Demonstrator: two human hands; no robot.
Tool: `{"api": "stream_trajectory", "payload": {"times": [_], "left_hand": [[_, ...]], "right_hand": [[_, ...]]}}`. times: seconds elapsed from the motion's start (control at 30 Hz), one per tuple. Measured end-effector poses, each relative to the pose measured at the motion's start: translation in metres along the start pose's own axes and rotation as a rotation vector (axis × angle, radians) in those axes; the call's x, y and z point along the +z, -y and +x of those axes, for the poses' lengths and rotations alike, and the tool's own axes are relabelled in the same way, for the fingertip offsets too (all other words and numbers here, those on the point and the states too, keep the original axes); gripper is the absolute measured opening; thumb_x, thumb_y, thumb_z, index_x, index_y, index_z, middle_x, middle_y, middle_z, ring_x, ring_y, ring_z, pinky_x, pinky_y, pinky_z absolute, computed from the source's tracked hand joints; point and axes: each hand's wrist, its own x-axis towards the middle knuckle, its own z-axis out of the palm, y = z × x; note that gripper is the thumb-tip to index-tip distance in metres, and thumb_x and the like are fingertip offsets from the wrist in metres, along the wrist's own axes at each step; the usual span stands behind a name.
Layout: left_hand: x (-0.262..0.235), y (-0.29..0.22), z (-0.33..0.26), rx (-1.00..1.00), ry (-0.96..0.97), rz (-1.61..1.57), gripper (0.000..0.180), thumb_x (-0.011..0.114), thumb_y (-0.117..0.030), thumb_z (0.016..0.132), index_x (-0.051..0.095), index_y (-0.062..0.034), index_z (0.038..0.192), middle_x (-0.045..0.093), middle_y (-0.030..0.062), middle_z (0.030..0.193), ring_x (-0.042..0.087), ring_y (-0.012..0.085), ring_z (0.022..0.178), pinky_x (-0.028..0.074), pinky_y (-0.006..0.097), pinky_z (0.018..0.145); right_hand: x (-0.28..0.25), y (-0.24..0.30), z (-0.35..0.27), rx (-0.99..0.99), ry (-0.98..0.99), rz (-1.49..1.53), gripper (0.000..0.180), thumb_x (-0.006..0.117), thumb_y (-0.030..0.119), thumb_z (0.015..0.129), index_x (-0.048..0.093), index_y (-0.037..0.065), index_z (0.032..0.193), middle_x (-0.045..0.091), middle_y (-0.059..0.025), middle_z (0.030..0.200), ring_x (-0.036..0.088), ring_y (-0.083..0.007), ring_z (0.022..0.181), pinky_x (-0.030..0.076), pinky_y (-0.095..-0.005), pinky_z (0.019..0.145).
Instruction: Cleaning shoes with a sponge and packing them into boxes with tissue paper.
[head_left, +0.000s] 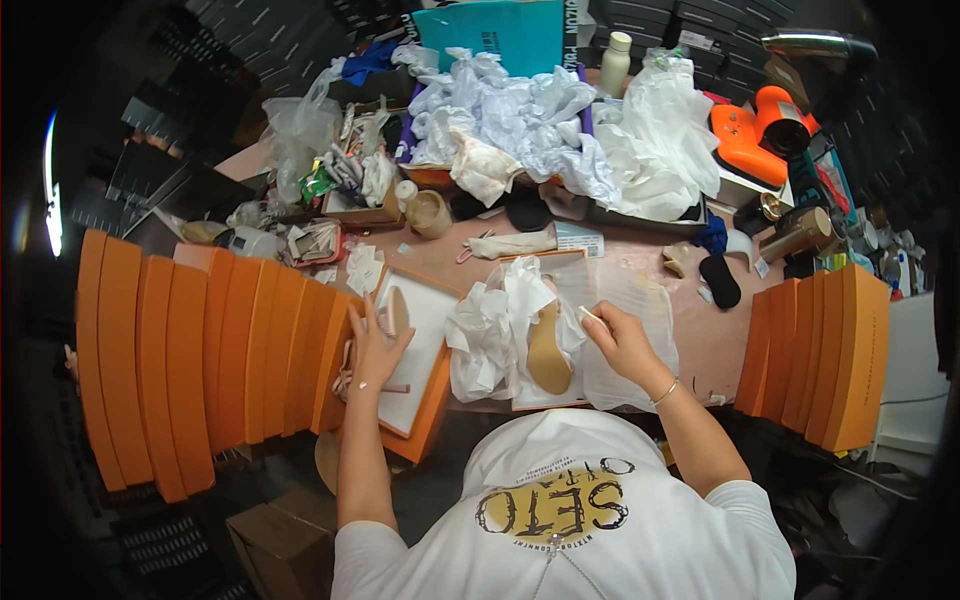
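Observation:
At the left of the work area my left hand point(374, 352) is closed over a high-heeled sandal point(399, 314), fingers spread along its upper part. The sandal lies tilted over a white-lined orange lid or box point(412, 375); part of it is hidden under my hand. My right hand point(622, 345) pinches a small white piece point(588, 315), perhaps paper, too small to make out. Between the hands a second shoe lies with its tan sole point(549, 355) upward, in a box with white tissue paper point(480, 340) bunched around it.
Orange shoe boxes stand in rows at left point(230, 350) and right point(815, 350). Behind are a heap of crumpled paper point(500, 110), a cream bottle point(615, 62), an orange tool point(750, 140), a glue jar point(430, 214) and a black oval pad point(720, 280).

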Motion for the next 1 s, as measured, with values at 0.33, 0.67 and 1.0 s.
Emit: {"api": "stream_trajectory", "payload": {"times": [0.33, 0.67, 1.0], "left_hand": [[0.197, -0.147, -0.004, 1.059, 0.279, -0.015, 0.033, 0.056, -0.017, 0.083, 0.060, -0.0036, 0.113, 0.056, 0.0145, 0.121, 0.045, 0.0365, 0.122, 0.033, 0.050, 0.103], [0.146, -0.148, 0.023, 1.538, 0.222, 0.314, 0.017, 0.059, -0.020, 0.074, 0.071, -0.0104, 0.080, 0.059, 0.0103, 0.111, 0.044, 0.0316, 0.124, 0.021, 0.066, 0.105], [0.022, -0.190, 0.058, 1.558, 0.453, 0.208, 0.012, 0.056, -0.011, 0.076, 0.063, -0.0081, 0.086, 0.060, 0.0076, 0.096, 0.052, 0.0269, 0.114, 0.032, 0.048, 0.106]], "right_hand": [[0.000, -0.016, -0.017, 0.009, -0.002, 0.060, 0.026, 0.055, 0.027, 0.093, 0.059, 0.001, 0.090, 0.059, -0.0134, 0.074, 0.054, -0.0218, 0.065, 0.045, -0.0337, 0.065], [0.005, -0.044, -0.043, -0.028, -0.153, 0.272, 0.028, 0.053, 0.031, 0.094, 0.057, 0.003, 0.094, 0.061, -0.0127, 0.077, 0.057, -0.0226, 0.069, 0.046, -0.0353, 0.067], [-0.036, -0.029, -0.023, 0.034, -0.277, 0.624, 0.024, 0.053, 0.027, 0.096, 0.058, 0.005, 0.088, 0.049, 0.0054, 0.071, 0.043, -0.0036, 0.064, 0.037, -0.0214, 0.056]]}}
